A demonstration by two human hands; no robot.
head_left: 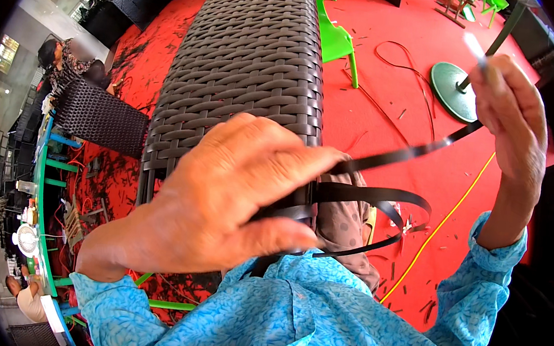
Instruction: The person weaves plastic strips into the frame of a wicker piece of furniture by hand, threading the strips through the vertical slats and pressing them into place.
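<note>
A dark brown woven panel (249, 55), plaited from flat plastic-looking strips, stretches away from my lap. Above its near end is my left hand (221, 194), thumb and fingers apart, its index fingertip beside a loose dark strip (414, 150). That strip runs rightward to my raised right hand (513, 113); whether the fingers grip its end is hidden. My right hand is closed round a thin tool with a bright, blurred tip (474, 46). More loose strips (376, 195) curl out from the panel's near edge over my patterned trousers (345, 227).
A green chair (335, 40) stands right of the panel. Beyond is a pole on a round green base (449, 90). A yellow cord (444, 224) and strip scraps lie on the red floor (373, 95). At left, a person (75, 67) sits by another woven piece (101, 114).
</note>
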